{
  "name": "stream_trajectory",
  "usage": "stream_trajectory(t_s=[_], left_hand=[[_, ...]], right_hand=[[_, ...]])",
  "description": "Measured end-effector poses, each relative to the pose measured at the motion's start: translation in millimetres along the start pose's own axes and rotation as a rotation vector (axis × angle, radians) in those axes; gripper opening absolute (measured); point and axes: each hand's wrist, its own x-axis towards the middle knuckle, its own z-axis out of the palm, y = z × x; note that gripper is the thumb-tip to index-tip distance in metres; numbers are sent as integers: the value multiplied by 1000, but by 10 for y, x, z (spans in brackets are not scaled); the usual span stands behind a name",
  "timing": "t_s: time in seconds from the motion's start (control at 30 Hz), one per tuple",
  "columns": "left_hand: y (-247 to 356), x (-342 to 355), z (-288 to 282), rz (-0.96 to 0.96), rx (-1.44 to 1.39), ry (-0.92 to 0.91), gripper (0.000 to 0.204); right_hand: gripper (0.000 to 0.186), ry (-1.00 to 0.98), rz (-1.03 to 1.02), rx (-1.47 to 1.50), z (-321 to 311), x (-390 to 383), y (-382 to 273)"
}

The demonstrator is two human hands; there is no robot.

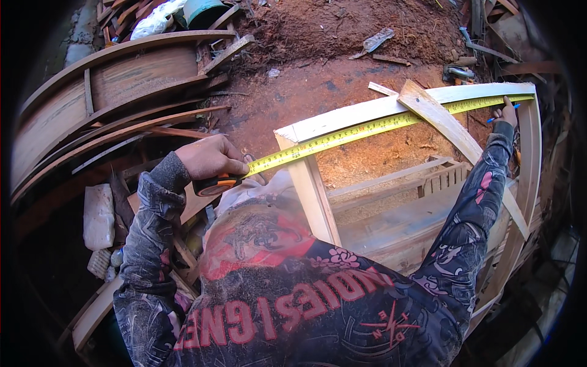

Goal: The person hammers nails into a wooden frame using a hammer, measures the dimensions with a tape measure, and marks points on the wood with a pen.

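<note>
My left hand grips a tape measure with a dark and orange case, left of a pale wooden frame. Its yellow blade is drawn out along the frame's far rail to the corner on the right. There my right hand is closed around a thin blue pen, a finger pressing by the blade's far end. A loose-looking diagonal board crosses the frame near its right side; the blade runs across it. Whether the blade's tip is hooked on the corner is too small to tell.
Curved wooden pieces are stacked at the left. A slatted wooden piece lies inside the frame, over sawdust. Beyond are a power tool, a crumpled plastic bottle and a green bucket. Scrap wood edges the right.
</note>
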Motion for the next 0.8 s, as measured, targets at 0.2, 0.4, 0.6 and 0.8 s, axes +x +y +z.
stream_trajectory(t_s=[0.2, 0.4, 0.6, 0.8], left_hand=[[-2, -6, 2, 16, 1, 7, 31], [1, -5, -4, 5, 0, -3, 31], [-14, 5, -6, 30, 4, -7, 31], [-33, 26, -12, -5, 9, -21, 31]], right_hand=[[12, -30, 12, 13, -5, -9, -3], [12, -26, 19, -2, 19, -25, -5], [12, -17, 17, 1, 1, 11, 7], [12, -18, 3, 0, -6, 30, 13]])
